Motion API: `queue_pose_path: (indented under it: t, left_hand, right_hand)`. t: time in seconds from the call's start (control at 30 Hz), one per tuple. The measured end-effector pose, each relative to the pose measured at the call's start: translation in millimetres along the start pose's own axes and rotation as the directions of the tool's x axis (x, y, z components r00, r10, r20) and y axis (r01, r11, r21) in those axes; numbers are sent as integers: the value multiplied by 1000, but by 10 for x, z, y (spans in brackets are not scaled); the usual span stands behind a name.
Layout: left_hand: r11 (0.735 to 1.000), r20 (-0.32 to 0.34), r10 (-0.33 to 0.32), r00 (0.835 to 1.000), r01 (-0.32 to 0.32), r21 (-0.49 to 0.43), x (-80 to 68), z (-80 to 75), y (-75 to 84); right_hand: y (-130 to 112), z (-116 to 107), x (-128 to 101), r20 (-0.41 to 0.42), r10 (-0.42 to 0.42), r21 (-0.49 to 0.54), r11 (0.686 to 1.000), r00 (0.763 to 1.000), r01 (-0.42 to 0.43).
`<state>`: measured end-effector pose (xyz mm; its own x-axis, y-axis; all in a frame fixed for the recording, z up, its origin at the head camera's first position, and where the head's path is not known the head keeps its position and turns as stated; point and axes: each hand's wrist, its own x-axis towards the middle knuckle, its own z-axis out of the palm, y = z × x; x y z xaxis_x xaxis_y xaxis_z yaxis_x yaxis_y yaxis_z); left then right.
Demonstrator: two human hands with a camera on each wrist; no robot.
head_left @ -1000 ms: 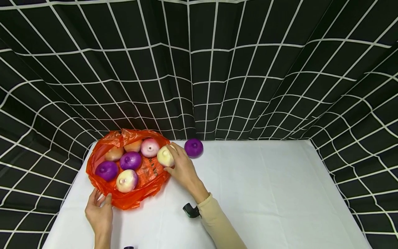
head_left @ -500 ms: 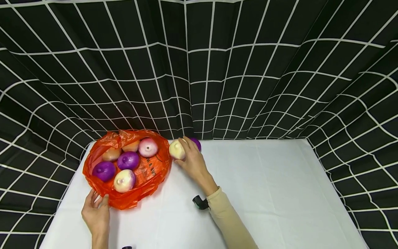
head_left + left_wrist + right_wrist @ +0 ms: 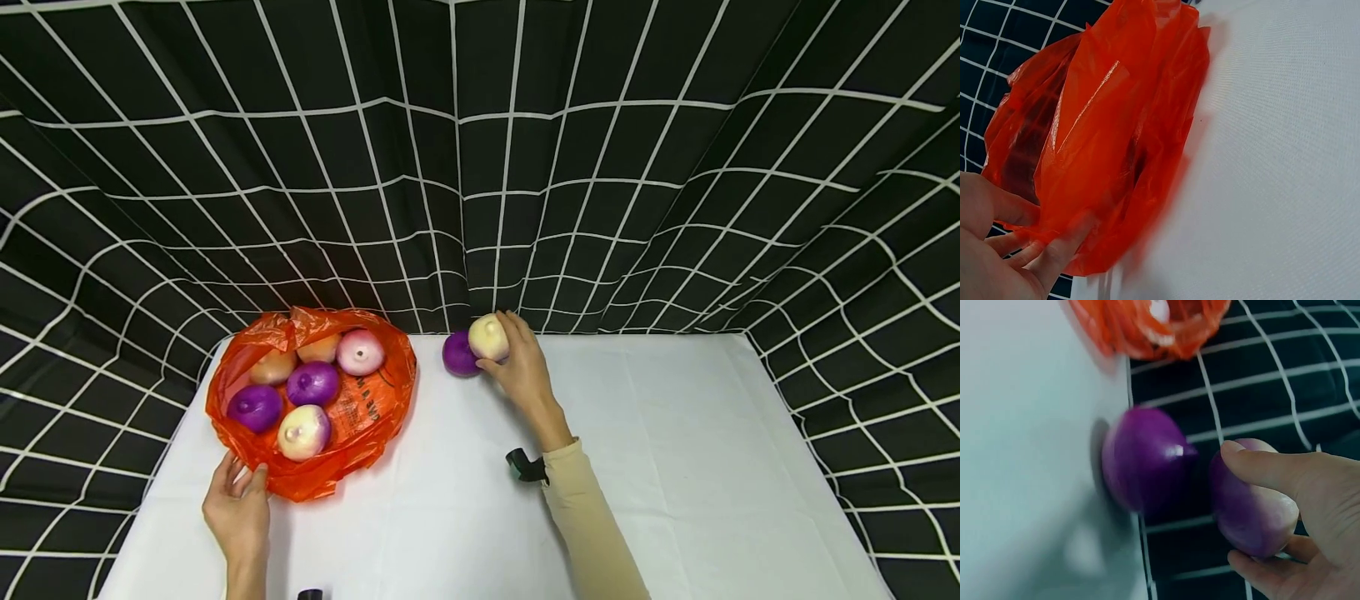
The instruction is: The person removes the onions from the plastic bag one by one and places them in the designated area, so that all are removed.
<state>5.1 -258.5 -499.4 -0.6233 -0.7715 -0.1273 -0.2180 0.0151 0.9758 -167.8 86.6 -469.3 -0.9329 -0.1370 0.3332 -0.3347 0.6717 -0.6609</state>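
Observation:
My right hand (image 3: 522, 364) holds a pale onion with a purple underside (image 3: 488, 337), thumb on one side and fingers on the other. In the right wrist view this onion (image 3: 1254, 500) is off the table, beside a purple onion (image 3: 1146, 459) on the cloth. The head view has the held onion partly overlapping that purple one (image 3: 460, 355). At the left, an orange-red plastic bag (image 3: 390, 421) lies spread with its mouth wide. Inside are purple onions (image 3: 313, 383), a pale onion (image 3: 303, 433), a pinkish one (image 3: 360, 352) and brownish ones (image 3: 272, 367). My left hand (image 3: 238, 512) pinches the bag's near rim.
A white cloth (image 3: 675, 467) covers the table. Black curtains with a white grid (image 3: 600, 208) stand along the back and both sides. A small black device (image 3: 525, 466) sits at the right wrist; another dark piece (image 3: 310, 594) shows at the bottom edge.
My right hand has carried the pale onion rightward, from the bag's right rim to beside the purple onion. The left hand has stayed at the bag's near rim.

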Motion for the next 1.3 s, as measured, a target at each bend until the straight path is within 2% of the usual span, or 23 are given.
queue_pose_path:
  t: [0.2, 0.47, 0.6, 0.7, 0.83, 1.17, 1.3]
  left_hand:
    - [1000, -6, -9, 1000, 9, 28, -1, 14, 12]
    - [999, -5, 8, 1000, -8, 34, -11, 34, 5]
    - [999, -1, 19, 1000, -19, 31, -13, 43, -6]
    - [999, 1, 24, 1000, -24, 24, -15, 39, -13]
    - [999, -1, 33, 999, -33, 20, -11, 34, -19]
    - [999, -4, 45, 999, -44, 24, -8, 24, -32]
    - [998, -6, 40, 999, -39, 47, -4, 15, -26]
  right_hand:
    - [232, -63, 0, -13, 71, 10, 997, 997, -71]
    - [444, 6, -29, 17, 67, -45, 997, 998, -66]
    - [534, 33, -43, 11, 80, -43, 996, 997, -79]
    - [585, 51, -60, 37, 108, -44, 993, 993, -107]
    - [637, 79, -82, 69, 147, -54, 988, 987, -143]
    - [637, 87, -73, 97, 177, -64, 983, 980, -171]
    - [601, 48, -53, 94, 157, -65, 986, 983, -151]
